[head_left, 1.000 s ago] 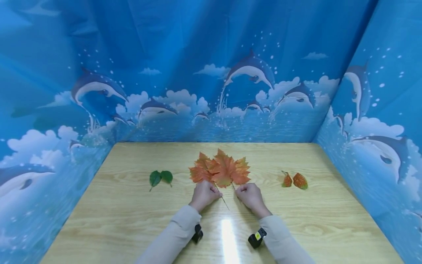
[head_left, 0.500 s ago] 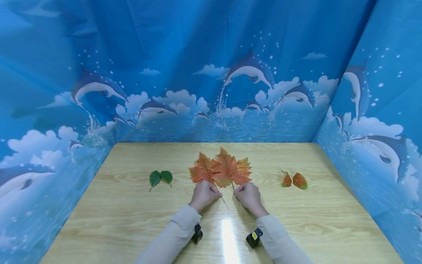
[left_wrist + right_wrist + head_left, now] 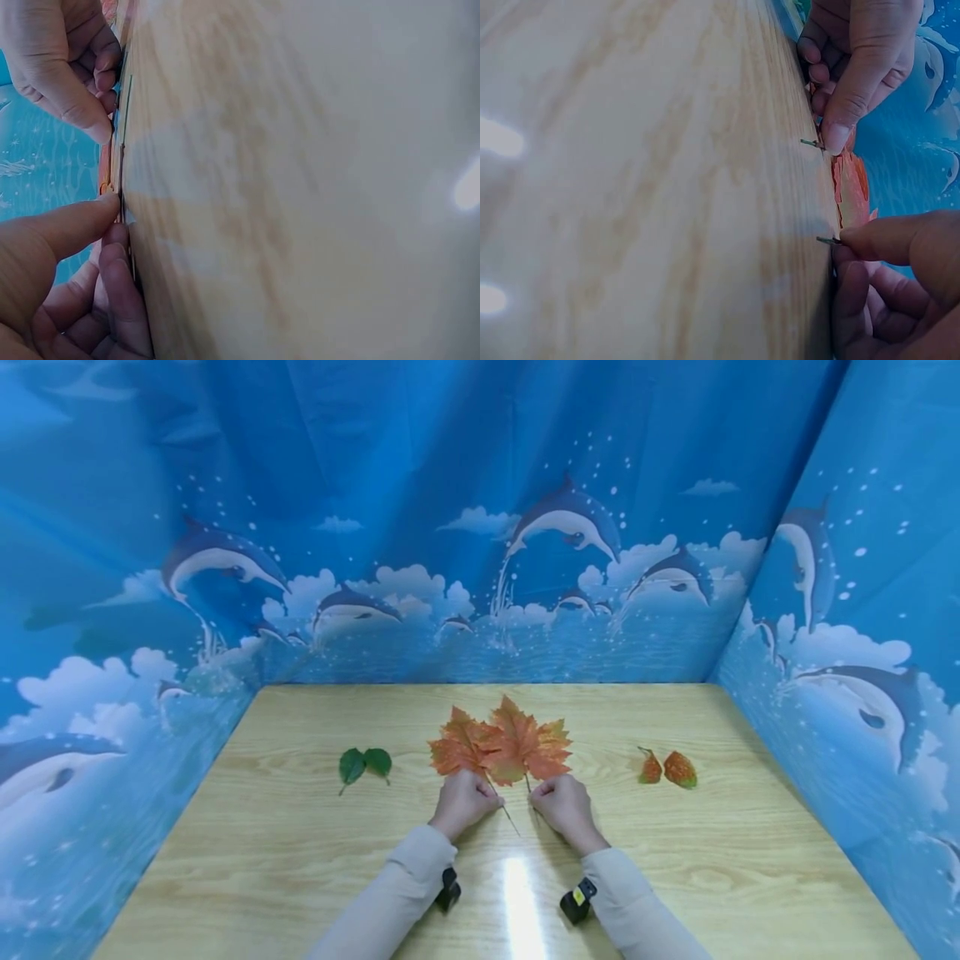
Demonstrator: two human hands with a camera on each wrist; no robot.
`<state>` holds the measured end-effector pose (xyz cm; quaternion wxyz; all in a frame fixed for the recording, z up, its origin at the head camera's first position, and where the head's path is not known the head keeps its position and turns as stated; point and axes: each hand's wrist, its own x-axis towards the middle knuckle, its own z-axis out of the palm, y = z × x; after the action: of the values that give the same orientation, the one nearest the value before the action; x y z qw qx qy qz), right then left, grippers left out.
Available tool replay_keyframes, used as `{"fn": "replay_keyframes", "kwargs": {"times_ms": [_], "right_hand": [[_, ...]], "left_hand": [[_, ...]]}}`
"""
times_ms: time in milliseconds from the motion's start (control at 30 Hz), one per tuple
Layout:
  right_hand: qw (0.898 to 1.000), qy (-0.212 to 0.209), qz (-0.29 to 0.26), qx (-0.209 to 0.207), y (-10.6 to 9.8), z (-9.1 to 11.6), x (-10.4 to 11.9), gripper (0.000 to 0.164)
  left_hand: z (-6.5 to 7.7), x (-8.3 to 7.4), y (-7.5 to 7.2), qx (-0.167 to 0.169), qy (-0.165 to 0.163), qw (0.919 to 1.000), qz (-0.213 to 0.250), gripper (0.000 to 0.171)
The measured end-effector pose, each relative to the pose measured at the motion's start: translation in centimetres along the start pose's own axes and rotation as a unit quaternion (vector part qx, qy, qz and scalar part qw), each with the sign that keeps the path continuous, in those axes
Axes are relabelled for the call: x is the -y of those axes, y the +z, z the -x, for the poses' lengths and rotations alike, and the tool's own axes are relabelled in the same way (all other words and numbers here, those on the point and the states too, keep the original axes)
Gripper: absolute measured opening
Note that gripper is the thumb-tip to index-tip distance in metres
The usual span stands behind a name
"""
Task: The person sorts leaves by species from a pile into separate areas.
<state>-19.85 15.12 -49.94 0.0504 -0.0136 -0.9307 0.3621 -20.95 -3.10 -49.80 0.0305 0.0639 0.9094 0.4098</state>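
Orange maple leaves overlap in a fan at the middle of the table in the head view, a left leaf (image 3: 457,743) and a larger central leaf (image 3: 512,739), with more leaf showing at the right. My left hand (image 3: 461,803) pinches the left leaf's thin stem between thumb and fingers, and the stem's end sticks out toward me. Beside it, my right hand (image 3: 564,808) pinches the stem below the central leaf. In the left wrist view both hands' fingertips are close to the table surface. A short stem end (image 3: 826,241) pokes out from my right thumb in the right wrist view.
Two green leaves (image 3: 352,766) lie on the wooden table (image 3: 285,860) to the left. To the right lie two small orange-red leaves (image 3: 681,770) with green edges. A blue dolphin-print curtain (image 3: 420,468) encloses the back and sides.
My right hand has shifted slightly left, and the central maple leaf's tip has swung a little to the right. My left hand stays almost in place.
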Motion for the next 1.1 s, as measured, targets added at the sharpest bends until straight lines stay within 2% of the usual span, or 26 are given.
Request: {"fn": "replay_keyframes", "kwargs": {"times_ms": [400,533,633,733,800,867,933,1000,1100], "right_hand": [[1.000,-0.003,-0.010,0.000,-0.1,-0.1,0.0,0.009],[1.000,-0.008,-0.020,0.001,-0.2,-0.2,0.1,0.009],[0.999,-0.011,-0.029,0.010,-0.2,-0.4,0.0,0.009],[0.998,-0.013,-0.045,0.031,-0.6,-0.7,-0.2,0.007],[0.997,-0.015,-0.057,0.051,-1.3,-1.0,-0.2,0.006],[0.995,-0.018,-0.069,0.069,-2.4,-1.4,-0.2,0.007],[0.993,-0.029,-0.075,0.086,-3.9,-2.0,0.0,0.012],[0.991,-0.051,-0.075,0.096,-5.8,-2.8,0.2,0.017],[0.988,-0.109,-0.051,0.093,-9.3,-3.9,0.5,0.028]], "left_hand": [[0.0,-0.1,0.1,-0.015,0.012,0.9998,0.000,0.021],[0.0,0.1,0.0,-0.016,0.029,0.9994,-0.006,0.019],[0.0,0.4,-0.2,-0.005,0.051,0.9986,-0.015,0.017],[0.0,0.6,-0.7,0.038,0.076,0.9963,-0.008,0.010],[0.2,0.7,-1.2,0.084,0.089,0.9925,0.001,0.009],[0.5,0.7,-2.1,0.125,0.102,0.9869,0.001,0.021],[0.7,0.6,-3.4,0.150,0.112,0.9822,-0.011,0.034],[1.0,0.6,-5.0,0.155,0.129,0.9787,-0.036,0.042],[1.4,0.6,-8.0,0.137,0.154,0.9746,-0.088,0.047]]}}
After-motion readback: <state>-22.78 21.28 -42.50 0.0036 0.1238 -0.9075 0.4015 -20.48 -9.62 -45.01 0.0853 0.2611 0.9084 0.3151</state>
